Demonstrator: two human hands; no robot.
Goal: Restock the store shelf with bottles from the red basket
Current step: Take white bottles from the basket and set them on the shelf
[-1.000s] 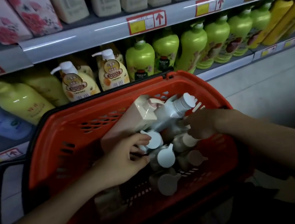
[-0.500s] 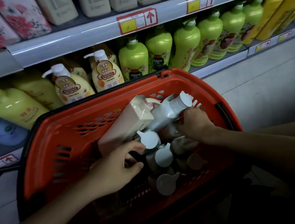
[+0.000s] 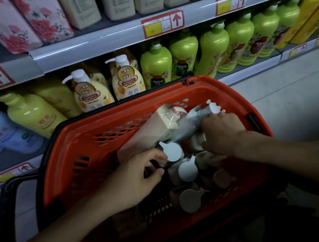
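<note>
Bottles [image 3: 188, 170] with round white caps stand packed in the red basket [image 3: 89, 143], which sits in front of the lower shelf [image 3: 249, 73]. The left hand [image 3: 136, 182] reaches into the basket, its fingers [image 3: 155, 157] curled around the neck of one capped bottle, thumb and forefinger pinching just below the white cap [image 3: 171, 151]. The right hand [image 3: 223, 133] comes in from the right, its fingers bent over a grey bottle [image 3: 190, 123] that lies slanted across the others; whether they actually grip it cannot be told, as the fingertips are hidden. Just left of the right hand's fingers, a cream carton [image 3: 155, 129] leans against the grey bottle. Beyond both hands, past the basket's far rim, the lower shelf holds green bottles [image 3: 156, 65], cream pump bottles [image 3: 127, 78] and yellow ones [image 3: 31, 114]. Above them, the upper shelf edge [image 3: 104, 41] carries red price tags [image 3: 162, 23], with floral boxes [image 3: 22, 23] on top.
</note>
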